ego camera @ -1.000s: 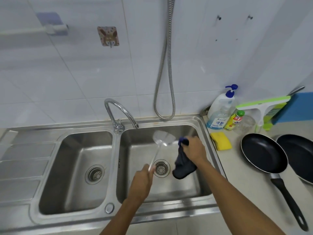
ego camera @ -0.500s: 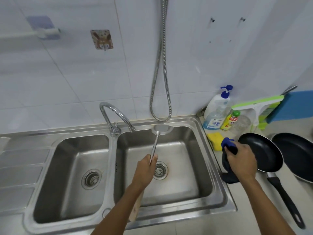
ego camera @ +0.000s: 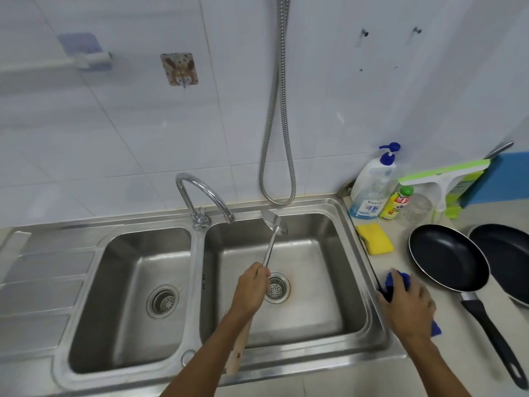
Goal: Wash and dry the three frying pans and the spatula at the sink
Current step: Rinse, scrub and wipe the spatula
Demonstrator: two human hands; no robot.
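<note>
Drainboard [ego camera: 48,285] ridges take up the far left of the steel sink [ego camera: 197,253], and next to them the left basin [ego camera: 114,325] lies with only its drain strainer in the bottom. At the back of the divider between the two basins stands the faucet [ego camera: 200,193], its curved spout reaching over the back left corner of the right basin [ego camera: 315,305]. Above that right basin the left hand [ego camera: 250,290] is clenched round the spatula [ego camera: 270,247], gripping it where the metal shaft meets the wooden handle; the handle runs back under the wrist towards the sink's front rim, and the shaft points up and away, so the flat blade hangs in the air near the back wall of the basin, just right of the spout. A metal hose [ego camera: 276,138] loops down the tiled wall right behind the blade. Past the sink's right rim, on the surface [ego camera: 400,262], a yellow sponge [ego camera: 375,238] lies near the rim, with a soap bottle [ego camera: 372,184] against the wall behind it. Nearer me the right hand [ego camera: 406,308] lies on a blue cloth [ego camera: 396,282], fingers curled over it and holding it down on the surface just beside the rim. Close to the right of that hand sits a black pan [ego camera: 448,259], handle pointing towards the front edge, and a second pan [ego camera: 503,259] rests just beside it, partly cut off at the edge of my view. A green squeegee [ego camera: 440,179] leans at the wall behind them.
</note>
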